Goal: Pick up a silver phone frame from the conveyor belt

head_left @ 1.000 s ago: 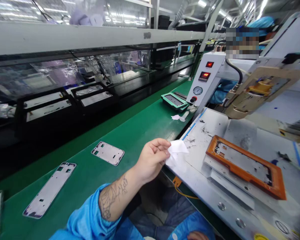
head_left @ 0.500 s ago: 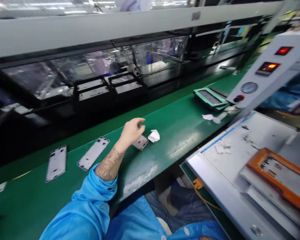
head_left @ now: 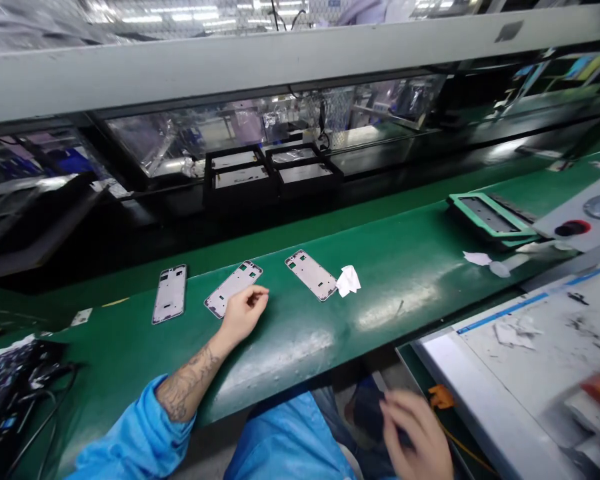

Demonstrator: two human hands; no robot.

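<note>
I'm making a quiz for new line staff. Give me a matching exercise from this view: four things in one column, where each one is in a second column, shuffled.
Things:
1. left hand
2. crumpled white wipe
3. green tray
4. right hand

Places:
A. low in the picture, over the lap
B. far right on the green belt, beside the machine panel
C. at the near end of the middle phone frame
D. against the end of the right phone frame

Pairs: 1-C, 2-D, 3-B, 4-A
</note>
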